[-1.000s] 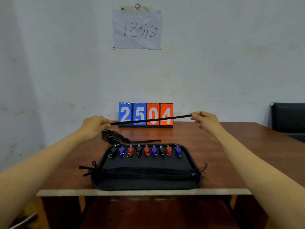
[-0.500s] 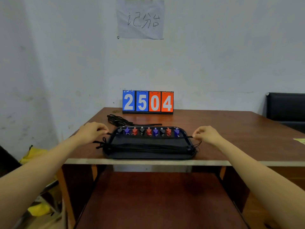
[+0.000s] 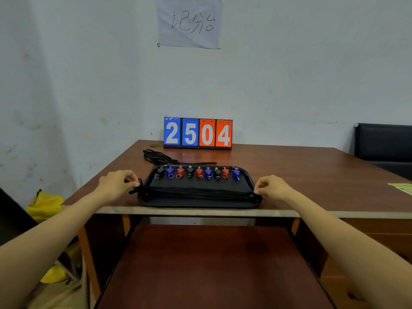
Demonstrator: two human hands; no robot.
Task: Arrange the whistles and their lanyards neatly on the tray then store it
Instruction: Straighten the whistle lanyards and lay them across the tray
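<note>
Now the tray (image 3: 200, 203) is sitting at the near edge of the table (image 3: 301, 175), holding nine whistles (image 3: 199, 172) along its far side and lanyards (image 3: 196, 193) across the near side. The left hand (image 3: 117, 182) and right hand (image 3: 270, 187) are pinching lanyard ends at its rims, separate cords blurring together

Tray (image 3: 198, 203) sits at the table's (image 3: 301, 170) front edge. Nine whistles (image 3: 199, 172) stand in a row along its far side (black, blue, red mix). Lanyards (image 3: 196, 192) lie stretched across the near side. Left hand (image 3: 116, 182) and right hand (image 3: 270, 186) pinch their ends at the tray's side rims. Loose cord pile (image 3: 158, 157) lies behind.
</note>
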